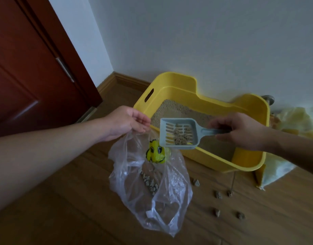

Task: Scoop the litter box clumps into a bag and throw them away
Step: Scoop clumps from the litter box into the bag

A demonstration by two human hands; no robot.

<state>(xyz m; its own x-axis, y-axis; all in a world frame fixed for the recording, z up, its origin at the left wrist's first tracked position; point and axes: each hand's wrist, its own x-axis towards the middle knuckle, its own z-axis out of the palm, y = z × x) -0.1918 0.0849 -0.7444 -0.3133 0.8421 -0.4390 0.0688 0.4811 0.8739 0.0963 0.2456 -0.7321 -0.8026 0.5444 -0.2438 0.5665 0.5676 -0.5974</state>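
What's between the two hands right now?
In the head view, the grey scoop, loaded with clumps, spans from the right hand toward the left hand, which holds the bag.

head view, looking down and forward, close over hands (127,121)

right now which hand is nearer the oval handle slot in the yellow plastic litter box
Left. The left hand, pinching the clear plastic bag, is just below the oval slot; the right hand, gripping the grey slotted scoop, is across the yellow box.
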